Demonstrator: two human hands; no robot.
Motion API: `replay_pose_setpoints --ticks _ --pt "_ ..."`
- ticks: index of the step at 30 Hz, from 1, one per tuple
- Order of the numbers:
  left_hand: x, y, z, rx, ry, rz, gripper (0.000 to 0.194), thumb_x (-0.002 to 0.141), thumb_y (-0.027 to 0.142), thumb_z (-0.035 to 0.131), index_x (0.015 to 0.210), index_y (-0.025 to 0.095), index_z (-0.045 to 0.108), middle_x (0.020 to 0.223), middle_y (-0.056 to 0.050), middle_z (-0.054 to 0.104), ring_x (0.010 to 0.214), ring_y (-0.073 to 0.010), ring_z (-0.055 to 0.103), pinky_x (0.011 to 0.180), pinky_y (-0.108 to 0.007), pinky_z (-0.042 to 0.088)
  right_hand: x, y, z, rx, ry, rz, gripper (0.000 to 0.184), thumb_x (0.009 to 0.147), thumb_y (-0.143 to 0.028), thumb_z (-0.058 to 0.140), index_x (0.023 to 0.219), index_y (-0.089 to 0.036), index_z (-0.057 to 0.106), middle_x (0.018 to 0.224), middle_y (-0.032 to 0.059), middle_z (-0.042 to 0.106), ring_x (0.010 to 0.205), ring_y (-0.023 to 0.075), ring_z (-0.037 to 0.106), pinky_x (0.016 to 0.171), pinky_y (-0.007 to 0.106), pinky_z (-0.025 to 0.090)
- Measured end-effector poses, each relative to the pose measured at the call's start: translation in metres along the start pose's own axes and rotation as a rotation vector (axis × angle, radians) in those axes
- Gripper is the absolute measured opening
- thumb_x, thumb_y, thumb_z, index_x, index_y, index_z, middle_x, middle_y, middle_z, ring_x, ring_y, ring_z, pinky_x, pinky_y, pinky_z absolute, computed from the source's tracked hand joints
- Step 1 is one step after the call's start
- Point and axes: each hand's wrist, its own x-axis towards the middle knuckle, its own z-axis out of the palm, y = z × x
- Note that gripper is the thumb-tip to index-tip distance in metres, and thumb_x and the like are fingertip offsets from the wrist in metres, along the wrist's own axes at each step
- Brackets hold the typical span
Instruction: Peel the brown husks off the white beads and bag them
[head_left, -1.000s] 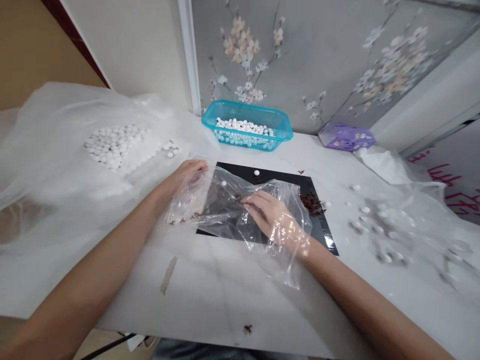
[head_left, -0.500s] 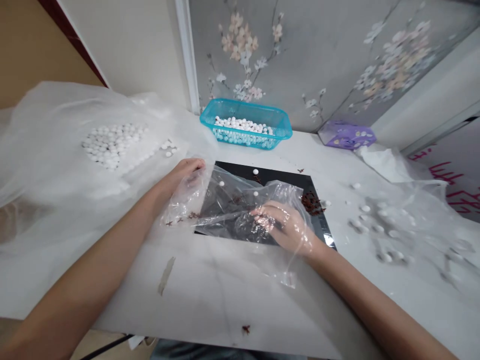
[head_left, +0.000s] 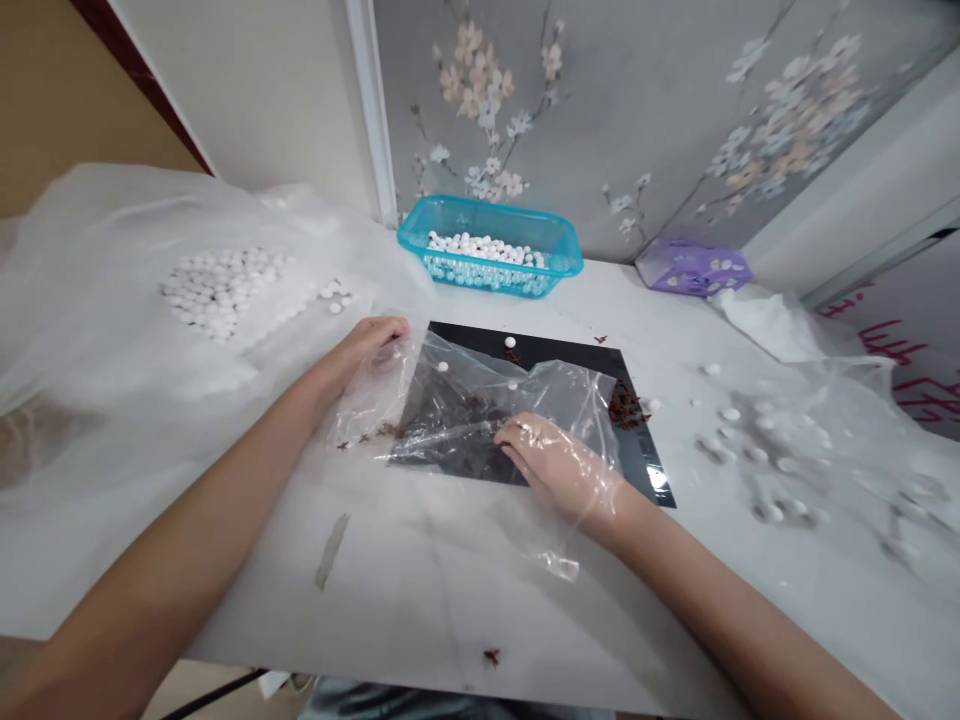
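Note:
A clear plastic bag (head_left: 465, 385) is spread over the black board (head_left: 472, 335) on the white tabletop. At its left end my left hand (head_left: 375, 342) is closed on the plastic. My right hand (head_left: 551, 460) is inside the bag, seen through the film, over the board's near edge. Its fingertips are pressed together; whatever is between them is too small or hidden to tell. White balls, one of them this ball (head_left: 510, 342), lie on or under the film. Small reddish-brown pieces (head_left: 626, 408) are heaped at the board's right edge, with a few more near my left forearm.
Behind the board stands a blue plastic basket (head_left: 420, 235) holding many white balls. A large translucent bag of white balls (head_left: 225, 285) is at left. Another bag with scattered balls (head_left: 787, 430) lies at right, near a purple packet (head_left: 694, 268). One brown piece (head_left: 491, 657) lies near the front edge.
My right hand has drawn slightly left and down inside the bag, its fingers closing together. The film around it has shifted a little. My left hand stays in place.

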Motion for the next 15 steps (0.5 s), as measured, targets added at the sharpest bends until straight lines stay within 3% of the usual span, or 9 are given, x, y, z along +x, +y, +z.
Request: replay_pose_setpoints --ticks 3,6,11,15 --pt "-0.002 0.001 0.000 0.009 -0.008 -0.003 0.014 0.062 0.014 0.051 0.050 0.015 0.045 0.045 0.006 0.029 0.035 -0.0032 0.028 0.031 -0.014 0.020 -0.003 0.003 -0.001 0.096 0.031 0.005 0.024 0.087 -0.010 0.039 0.097 -0.017 0.059 0.096 0.0095 0.063 0.093 0.0195 0.061 0.086 0.037 0.052" --pt "-0.005 0.003 0.000 0.016 -0.019 -0.008 0.014 0.063 0.015 0.053 0.051 0.015 0.045 0.046 0.005 0.032 0.035 -0.0037 0.029 0.031 -0.015 0.020 -0.010 0.008 -0.021 0.366 0.058 0.085 0.020 0.090 -0.020 0.040 0.093 -0.020 0.059 0.093 0.0067 0.064 0.087 0.0172 0.062 0.079 0.034 0.054" --pt "-0.006 0.005 0.001 0.013 0.023 -0.015 0.011 0.062 0.014 0.052 0.052 0.015 0.047 0.048 0.005 0.036 0.037 -0.0035 0.032 0.032 -0.014 0.022 -0.028 0.034 -0.073 0.597 -0.128 0.377 0.022 0.083 -0.038 0.053 0.088 -0.021 0.064 0.086 0.0048 0.068 0.078 0.0183 0.063 0.069 0.033 0.054" --pt "-0.003 0.004 0.001 0.005 0.045 -0.030 0.011 0.060 0.013 0.052 0.052 0.015 0.045 0.048 0.006 0.035 0.037 -0.0034 0.031 0.032 -0.014 0.023 -0.041 0.063 -0.089 0.616 -0.057 0.692 0.032 0.074 -0.045 0.059 0.086 -0.017 0.067 0.076 0.0055 0.066 0.062 0.0150 0.058 0.060 0.030 0.050"
